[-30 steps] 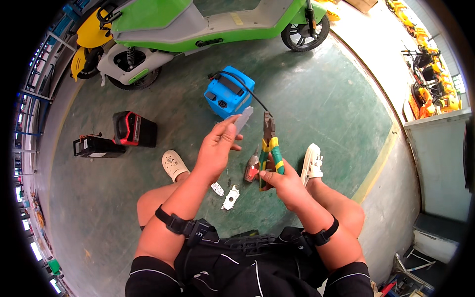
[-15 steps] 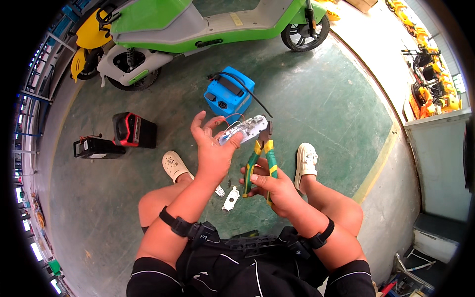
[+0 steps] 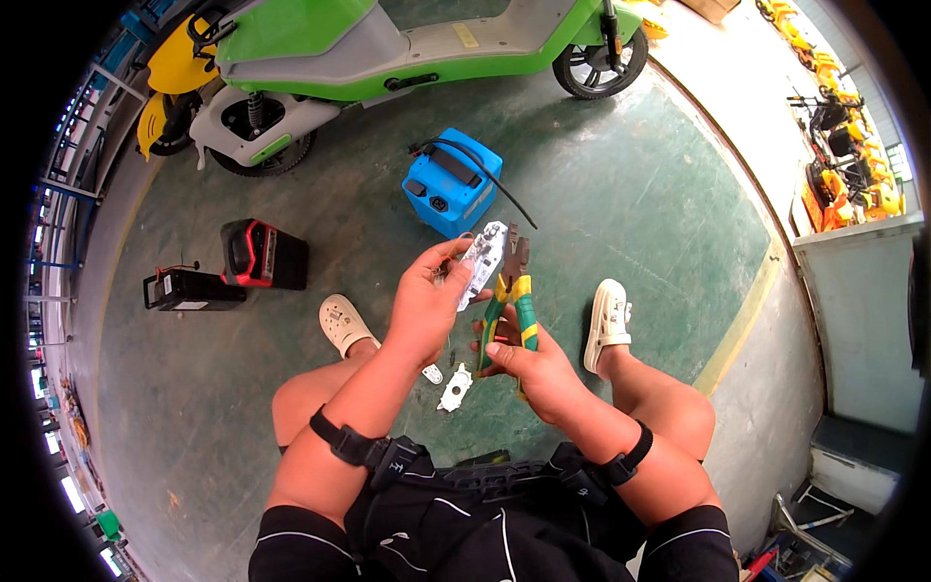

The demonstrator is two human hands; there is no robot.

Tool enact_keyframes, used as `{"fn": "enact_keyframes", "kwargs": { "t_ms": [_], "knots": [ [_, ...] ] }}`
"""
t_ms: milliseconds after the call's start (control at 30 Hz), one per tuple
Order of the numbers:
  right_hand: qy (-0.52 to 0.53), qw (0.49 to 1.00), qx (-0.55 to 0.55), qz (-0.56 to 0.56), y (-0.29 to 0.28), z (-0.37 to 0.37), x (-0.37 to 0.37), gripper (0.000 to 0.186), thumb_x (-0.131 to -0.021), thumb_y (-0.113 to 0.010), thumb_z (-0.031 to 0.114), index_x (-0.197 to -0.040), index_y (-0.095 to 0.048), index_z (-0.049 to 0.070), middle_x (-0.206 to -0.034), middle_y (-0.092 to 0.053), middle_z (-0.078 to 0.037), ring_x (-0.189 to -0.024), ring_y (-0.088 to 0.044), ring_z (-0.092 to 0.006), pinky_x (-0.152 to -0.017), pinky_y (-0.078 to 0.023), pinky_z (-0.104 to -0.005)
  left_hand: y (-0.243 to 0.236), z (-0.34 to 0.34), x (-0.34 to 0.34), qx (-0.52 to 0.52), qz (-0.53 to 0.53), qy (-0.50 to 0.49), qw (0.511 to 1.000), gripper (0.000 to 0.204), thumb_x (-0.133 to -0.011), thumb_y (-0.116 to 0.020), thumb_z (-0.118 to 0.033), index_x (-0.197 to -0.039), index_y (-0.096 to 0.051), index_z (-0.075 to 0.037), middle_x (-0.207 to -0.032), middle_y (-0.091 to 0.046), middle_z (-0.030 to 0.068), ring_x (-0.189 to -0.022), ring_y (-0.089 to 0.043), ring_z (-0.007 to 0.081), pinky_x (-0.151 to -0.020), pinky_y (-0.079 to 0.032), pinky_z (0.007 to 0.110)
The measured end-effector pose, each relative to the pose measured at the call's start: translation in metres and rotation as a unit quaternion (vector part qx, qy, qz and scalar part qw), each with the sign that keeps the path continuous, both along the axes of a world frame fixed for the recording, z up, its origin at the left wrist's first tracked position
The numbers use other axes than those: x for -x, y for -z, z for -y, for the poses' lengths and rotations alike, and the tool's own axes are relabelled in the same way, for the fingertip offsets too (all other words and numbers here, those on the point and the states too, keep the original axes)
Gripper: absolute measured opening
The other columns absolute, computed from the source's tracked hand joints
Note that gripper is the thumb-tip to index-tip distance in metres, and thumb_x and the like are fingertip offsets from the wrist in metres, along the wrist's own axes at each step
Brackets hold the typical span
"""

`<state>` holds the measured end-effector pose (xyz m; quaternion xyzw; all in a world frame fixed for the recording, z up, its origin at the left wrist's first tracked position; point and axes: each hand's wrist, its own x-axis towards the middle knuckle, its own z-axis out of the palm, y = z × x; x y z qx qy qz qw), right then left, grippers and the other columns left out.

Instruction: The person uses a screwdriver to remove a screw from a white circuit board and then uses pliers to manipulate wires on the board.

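A white plastic part with a light, uneven face [image 3: 484, 260] stands tilted in my left hand [image 3: 424, 299], which is closed around its lower left side. My right hand [image 3: 539, 369] grips the green-and-yellow handles of a pair of pliers [image 3: 511, 291]. The pliers' dark jaws point away from me, just right of the white part; whether they touch it I cannot tell. A smaller white plastic piece [image 3: 455, 388] with a dark round centre lies on the floor below my hands. Beside it, another white piece [image 3: 433, 373] is partly hidden by my left forearm.
Beyond my hands a blue battery box [image 3: 454, 184] with a black cable stands on the green floor. Two dark battery packs, one with red trim [image 3: 264, 254] and one black [image 3: 192, 290], are at left. A green-and-grey scooter [image 3: 388, 58] fills the far side; a grey cabinet [image 3: 863, 320] is at right.
My left hand has turned the white part from slanting sideways to nearly upright, and its fingers have closed in. The wires seen beside it are now mostly hidden. The pliers' handles are closer together.
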<state>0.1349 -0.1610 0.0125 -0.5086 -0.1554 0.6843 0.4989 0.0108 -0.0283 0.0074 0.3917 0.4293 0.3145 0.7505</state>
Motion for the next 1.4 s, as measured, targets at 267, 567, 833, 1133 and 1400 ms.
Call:
{"fn": "enact_keyframes", "kwargs": {
  "t_ms": [267,567,833,1133,1400],
  "knots": [
    [0.002,0.997,0.017,0.070,0.010,0.002,0.002,0.058,-0.096,-0.066,0.008,-0.147,-0.040,0.001,-0.131,-0.061,-0.013,-0.116,-0.061,-0.0242,-0.087,-0.053,-0.0375,0.014,0.007,0.008,-0.090,0.047,0.016,0.995,0.024,-0.106,-0.055,-0.019,-0.124,-0.047,-0.004,-0.116,-0.066,0.0105,-0.100,-0.068,0.0165,-0.088,-0.056,0.032],
    [-0.007,0.986,-0.005,0.168,0.029,0.003,0.005,0.048,-0.095,-0.070,0.016,-0.136,-0.051,0.002,-0.117,-0.059,-0.008,-0.105,-0.058,-0.0167,-0.092,-0.049,-0.0333,0.010,0.009,0.003,-0.102,0.007,0.003,0.995,0.018,-0.105,-0.053,-0.009,-0.121,-0.047,-0.004,-0.105,-0.061,0.0036,-0.090,-0.054,0.0053,-0.079,-0.045,0.022],
    [-0.041,0.976,0.009,0.212,0.026,0.000,0.001,0.051,-0.095,-0.069,0.016,-0.139,-0.049,0.002,-0.114,-0.063,-0.008,-0.103,-0.060,-0.0166,-0.092,-0.049,-0.0333,0.004,0.006,0.006,-0.076,0.013,0.014,0.997,0.017,-0.105,-0.053,-0.009,-0.121,-0.048,-0.004,-0.107,-0.058,0.0030,-0.091,-0.052,0.0042,-0.078,-0.043,0.020],
    [-0.035,0.976,0.004,0.215,0.021,-0.001,0.002,0.051,-0.095,-0.068,0.014,-0.140,-0.048,0.002,-0.118,-0.064,-0.009,-0.106,-0.061,-0.0173,-0.094,-0.049,-0.0338,0.007,0.006,0.007,-0.064,0.032,0.003,0.997,0.016,-0.105,-0.054,-0.008,-0.119,-0.048,-0.005,-0.103,-0.056,0.0013,-0.087,-0.050,0.0034,-0.074,-0.041,0.020],
    [-0.046,0.970,-0.001,0.240,0.022,-0.002,0.001,0.056,-0.096,-0.068,0.014,-0.144,-0.043,0.003,-0.121,-0.065,-0.011,-0.110,-0.061,-0.0197,-0.096,-0.049,-0.0352,0.009,0.005,0.009,-0.058,0.040,0.006,0.997,0.016,-0.105,-0.053,-0.008,-0.119,-0.048,-0.005,-0.102,-0.057,0.0014,-0.085,-0.049,0.0031,-0.073,-0.041,0.020]
  ]
}}
